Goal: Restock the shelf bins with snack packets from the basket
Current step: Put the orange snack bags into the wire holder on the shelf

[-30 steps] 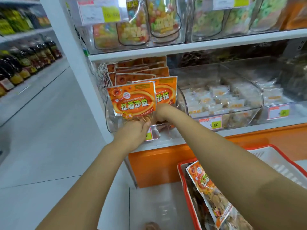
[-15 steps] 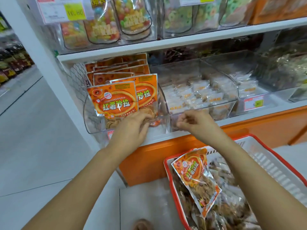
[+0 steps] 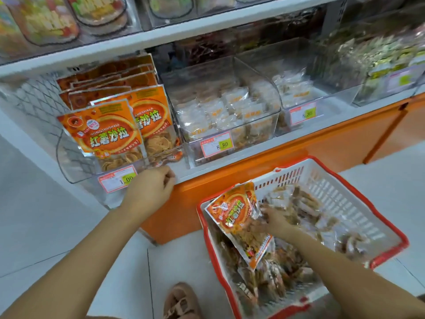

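Several orange snack packets (image 3: 108, 132) stand upright in a clear shelf bin (image 3: 76, 166) at the left. My left hand (image 3: 149, 189) hovers just below that bin's front edge with loosely curled fingers and holds nothing. A red-rimmed white basket (image 3: 345, 192) sits on the floor at the lower right, full of clear and orange packets. My right hand (image 3: 273, 219) reaches into it and touches an orange packet (image 3: 234, 210) that leans against the basket's near left corner; whether the fingers grip it is unclear.
Clear bins of pale wrapped snacks (image 3: 230, 111) fill the shelf to the right, with price tags (image 3: 217, 145) on their fronts. An upper shelf (image 3: 161, 35) overhangs. The orange shelf base (image 3: 299, 153) runs behind the basket. A sandalled foot (image 3: 181, 300) stands beside it.
My right hand dropped from the shelf edge into the basket onto the orange packet. My left hand let go of the front packets and pulled back below the bin.
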Demonstrator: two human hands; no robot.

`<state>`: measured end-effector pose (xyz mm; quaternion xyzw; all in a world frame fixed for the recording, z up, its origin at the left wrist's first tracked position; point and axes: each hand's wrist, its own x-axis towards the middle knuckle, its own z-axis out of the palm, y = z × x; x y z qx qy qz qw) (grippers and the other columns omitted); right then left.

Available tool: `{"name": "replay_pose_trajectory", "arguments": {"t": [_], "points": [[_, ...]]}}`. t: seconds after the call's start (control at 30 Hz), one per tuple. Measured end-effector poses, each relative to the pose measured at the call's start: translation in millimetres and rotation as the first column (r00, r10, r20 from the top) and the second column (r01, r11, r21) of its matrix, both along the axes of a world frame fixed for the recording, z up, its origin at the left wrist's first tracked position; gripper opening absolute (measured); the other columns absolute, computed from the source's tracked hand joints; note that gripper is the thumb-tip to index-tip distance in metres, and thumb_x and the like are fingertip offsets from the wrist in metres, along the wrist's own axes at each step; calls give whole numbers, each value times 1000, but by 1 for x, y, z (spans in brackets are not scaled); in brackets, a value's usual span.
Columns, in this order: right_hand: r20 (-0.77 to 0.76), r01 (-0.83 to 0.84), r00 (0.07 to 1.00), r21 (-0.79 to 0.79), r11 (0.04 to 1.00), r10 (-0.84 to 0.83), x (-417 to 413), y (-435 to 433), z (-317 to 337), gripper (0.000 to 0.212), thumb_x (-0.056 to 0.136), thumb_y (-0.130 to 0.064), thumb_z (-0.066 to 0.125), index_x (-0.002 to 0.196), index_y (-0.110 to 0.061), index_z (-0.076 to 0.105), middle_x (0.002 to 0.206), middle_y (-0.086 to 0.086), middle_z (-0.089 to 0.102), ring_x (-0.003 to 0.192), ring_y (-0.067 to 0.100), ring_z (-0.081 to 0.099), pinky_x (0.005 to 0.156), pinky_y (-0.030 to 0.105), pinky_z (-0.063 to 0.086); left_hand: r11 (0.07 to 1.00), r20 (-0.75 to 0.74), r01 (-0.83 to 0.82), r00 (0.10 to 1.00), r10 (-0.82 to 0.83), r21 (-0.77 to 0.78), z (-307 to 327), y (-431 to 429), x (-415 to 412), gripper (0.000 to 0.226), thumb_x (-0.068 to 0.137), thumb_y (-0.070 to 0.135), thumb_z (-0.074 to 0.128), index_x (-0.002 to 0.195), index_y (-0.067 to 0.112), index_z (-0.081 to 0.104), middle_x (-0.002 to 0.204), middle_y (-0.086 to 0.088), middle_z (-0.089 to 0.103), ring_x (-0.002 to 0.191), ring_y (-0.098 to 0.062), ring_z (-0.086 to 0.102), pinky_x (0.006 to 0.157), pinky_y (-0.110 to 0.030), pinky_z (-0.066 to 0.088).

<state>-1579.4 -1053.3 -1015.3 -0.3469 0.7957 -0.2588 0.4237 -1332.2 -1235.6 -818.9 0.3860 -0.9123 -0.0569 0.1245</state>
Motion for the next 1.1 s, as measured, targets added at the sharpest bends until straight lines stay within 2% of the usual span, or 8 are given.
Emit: {"name": "replay_pose_trajectory", "arguments": {"t": [0.1, 0.3, 0.5, 0.63, 0.73, 0.83, 0.93, 1.1], "points": [[25, 22, 999, -4, 1000, -22, 2, 5, -8, 48, 73, -38, 80, 99, -3, 60, 91, -1, 55, 80, 12, 55, 66, 19, 44, 1000, -6, -16, 1000, 16, 2, 0, -5, 0, 16, 93, 21, 55, 101, 16, 67, 89, -4, 71, 81, -25, 64, 63, -32, 49], [81, 57, 995, 31, 998, -59, -18, -1, -26, 84, 43, -70, 82, 101, -12, 67, 100, 5, 69, 91, 20, 65, 86, 40, 54, 999, -43, 1, 999, 1, 34, 0, -10, -3, 18, 92, 18, 56, 105, 13, 68, 92, -6, 71, 82, -23, 65, 68, -33, 53], [141, -124, 982, -46, 991, 129, -7, 1, 21, 38, 71, -23, 84, 100, -24, 60, 99, -12, 60, 87, 6, 58, 67, 11, 47, 995, -123, -1, 992, 14, 102, 2, -10, -4, 21, 93, 13, 55, 112, 7, 62, 86, 0, 61, 76, -14, 57, 68, -27, 46], [92, -206, 970, -170, 964, 224, -9, 3, 53, 34, 72, -23, 83, 99, -18, 64, 104, -3, 66, 95, 16, 62, 85, 35, 53, 983, -198, -6, 979, 44, 186, 10, -8, -4, 17, 94, 16, 55, 108, 10, 63, 88, 2, 61, 77, -10, 57, 62, -16, 41], [112, -198, 965, -272, 942, 236, -9, 1, 95, 29, 76, -19, 79, 102, -16, 66, 103, -9, 70, 90, 13, 66, 79, 27, 53, 961, -276, -20, 956, 99, 277, 22, -10, -1, 13, 96, 23, 52, 94, 17, 64, 85, 1, 67, 76, -13, 65, 66, -25, 52], [172, -66, 973, -423, 904, 152, -2, -7, 146, 41, 71, -26, 81, 109, -23, 66, 110, -7, 70, 104, 15, 66, 89, 32, 53, 856, -405, 35, 890, 208, 515, 37, -12, 1, 27, 100, 26, 46, 86, 12, 64, 85, -10, 69, 74, -22, 67, 67, -30, 57], [161, 47, 986, -528, 848, 45, 7, -31, 195, 27, 72, -20, 81, 96, -21, 68, 95, -7, 71, 98, 17, 66, 81, 32, 54, 609, -450, 140, 803, 391, 781, 55, -9, 5, 51, 100, 45, 35, 88, 1, 60, 82, -19, 62, 67, -24, 60, 57, -23, 54], [-15, 28, 999, -589, 807, -46, 36, -92, 258, 24, 70, -31, 83, 82, -20, 67, 68, -15, 65, 75, -1, 61, 64, 17, 47, 465, -360, 201, 889, 283, 862, 58, -16, 23, 94, 54, 83, 58, 112, 9, 62, 102, -13, 72, 90, -24, 71, 70, -29, 59]]}}
